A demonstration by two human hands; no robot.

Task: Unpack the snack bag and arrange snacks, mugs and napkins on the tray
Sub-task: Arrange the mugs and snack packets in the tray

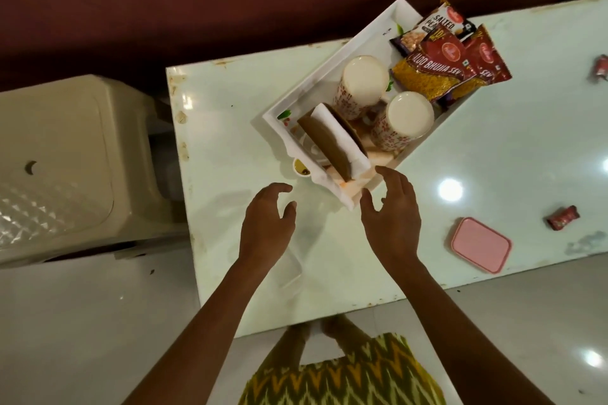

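The white tray (332, 89) sits tilted on the pale surface (493, 154), with one corner poking past the far edge; it already looks full. Two mugs (362, 82) stand upside down in the middle, side by side and maybe touching, so no dust gets inside; the second mug (406, 117) is nearer the right rim. The snack packets (450, 56) lie piled at the far end, leaning on each other and hanging over the rim, because there is not much room left. A brown napkin holder (332, 141) stands at the near end with white napkins (342, 138) tucked up inside it, so they stay neat.

The left hand (268, 223) hovers over the bare surface with fingers spread and curled, holding nothing; the right hand (391, 217) is the same, loose and empty, with its fingertips just beside the near corner of the tray. I think both hands are getting ready to grip the tray or nudge it straight.

A small yellow cup (301, 168) peeks out by the tray's near left rim; I cannot tell what is in it. A pink box (480, 245) and two little red wrappers (562, 217) lie well apart on the right; the other wrapper (602, 67) is at the far right edge. These may need to go on the tray too.
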